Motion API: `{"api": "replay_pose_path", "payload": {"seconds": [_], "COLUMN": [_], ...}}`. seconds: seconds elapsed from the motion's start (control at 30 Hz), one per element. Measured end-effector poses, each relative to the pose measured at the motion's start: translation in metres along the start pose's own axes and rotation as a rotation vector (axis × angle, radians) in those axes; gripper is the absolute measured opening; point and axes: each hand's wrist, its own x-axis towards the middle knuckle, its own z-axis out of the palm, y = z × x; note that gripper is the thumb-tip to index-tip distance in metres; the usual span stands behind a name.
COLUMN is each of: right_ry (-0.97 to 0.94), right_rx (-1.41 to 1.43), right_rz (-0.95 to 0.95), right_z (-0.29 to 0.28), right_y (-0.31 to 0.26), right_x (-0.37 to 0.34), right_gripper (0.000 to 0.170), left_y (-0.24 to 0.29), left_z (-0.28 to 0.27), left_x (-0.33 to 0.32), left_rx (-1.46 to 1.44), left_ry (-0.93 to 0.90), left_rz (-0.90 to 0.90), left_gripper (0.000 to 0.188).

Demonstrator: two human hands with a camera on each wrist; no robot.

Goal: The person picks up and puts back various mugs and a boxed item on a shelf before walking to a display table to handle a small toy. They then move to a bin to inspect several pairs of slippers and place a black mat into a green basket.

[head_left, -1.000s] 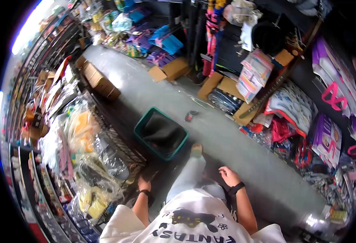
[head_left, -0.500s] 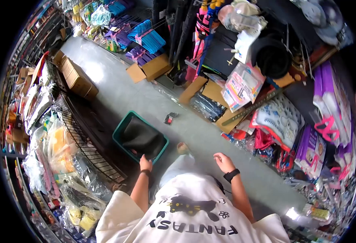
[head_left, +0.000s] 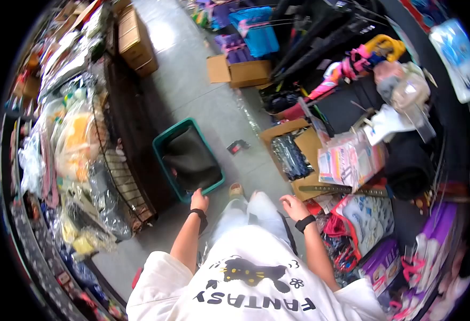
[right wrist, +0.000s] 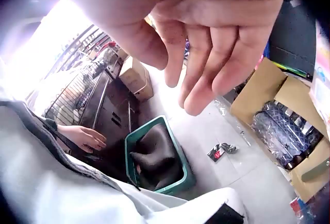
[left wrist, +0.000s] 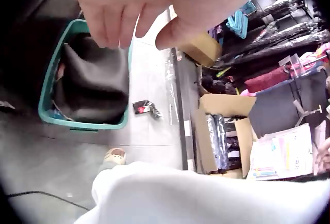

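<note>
A green bin (head_left: 220,184) with a black sheet-like item (head_left: 191,158) inside stands on the floor ahead of the feet. The left hand (head_left: 199,201) hangs above the bin's near edge in the head view; whether it touches the rim is unclear there. In the left wrist view the left hand (left wrist: 160,7) has loosely bent fingers with nothing in them. The right hand (head_left: 294,207) hangs at the right side, empty, its fingers relaxed in the right wrist view (right wrist: 201,44). A small black and red packet (head_left: 238,146) lies on the floor right of the bin.
Shelves with plastic-wrapped goods (head_left: 77,139) line the left. A closed carton (head_left: 135,40) stands beyond the bin. On the right are an open carton of dark packets (head_left: 293,155), a carton (head_left: 248,74) near blue hangers (head_left: 262,33), umbrellas and bagged goods. Grey floor (head_left: 192,88) runs between.
The head view has turned and moved along the aisle, so the right-hand goods appear rotated. The left hand has come up from beside the left rack to near the bin. Both hands remain empty.
</note>
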Motion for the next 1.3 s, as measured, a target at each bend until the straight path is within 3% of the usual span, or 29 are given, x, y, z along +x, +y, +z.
{"api": "replay_pose_path", "payload": {"seconds": [0.23,0.27,0.3,0.37,0.43,0.53,0.57,0.7,0.97,1.0,1.07,1.17,1.23,1.3], "right_ry": [-0.193,-0.255,-0.2,-0.225,-0.343,-0.36,-0.414,-0.49,-0.548,-0.546,-0.533,-0.486,-0.499,-0.527], "right_rx": [0.018,0.022,0.018,-0.072,0.051,-0.092,-0.074,0.302,0.258,0.2,0.189,0.173,0.142,-0.1], "right_rz": [-0.065,0.005,-0.147,-0.195,-0.042,-0.26,-0.157,-0.152,-0.064,-0.177,-0.173,-0.164,-0.184,-0.213], "right_z": [-0.027,-0.03,-0.032,-0.041,-0.057,-0.067,-0.073,-0.082,-0.083,-0.087,-0.086,-0.072,-0.068,-0.063], "right_y": [0.016,0.021,0.027,0.027,0.004,0.0,-0.011,-0.037,-0.065,-0.078,-0.093,-0.11,-0.144,-0.18], "right_x": [0.071,0.087,0.103,0.137,0.17,0.222,0.235,0.286,0.364,0.374,0.403,0.463,0.501,0.544], "right_gripper": [0.019,0.019,0.02,0.02,0.02,0.02,0.019,0.019,0.019,0.019,0.018,0.018,0.018,0.019], "left_y": [-0.047,-0.052,-0.047,-0.028,-0.01,0.026,0.046,0.098,0.086,0.077,0.072,0.047,0.05,0.058], "left_z": [-0.023,-0.022,-0.026,-0.032,-0.022,-0.009,-0.009,-0.024,-0.034,-0.027,-0.025,-0.034,-0.07,-0.133], "left_x": [-0.026,-0.031,-0.033,-0.036,-0.029,-0.004,-0.001,0.021,0.081,0.092,0.112,0.168,0.211,0.261], "left_rx": [0.025,0.022,-0.008,-0.08,-0.145,-0.204,-0.208,-0.233,-0.318,-0.304,-0.279,-0.178,-0.178,-0.295], "left_ry": [0.112,0.137,0.174,0.204,0.265,0.294,0.326,0.413,0.358,0.366,0.361,0.198,0.273,0.275], "left_rz": [-0.312,-0.369,-0.426,-0.563,-0.615,-0.554,-0.525,-0.401,-0.657,-0.679,-0.747,-0.868,-0.891,-0.8], "left_gripper": [0.041,0.04,0.038,0.036,0.032,0.029,0.028,0.024,0.022,0.021,0.02,0.024,0.024,0.028]}}
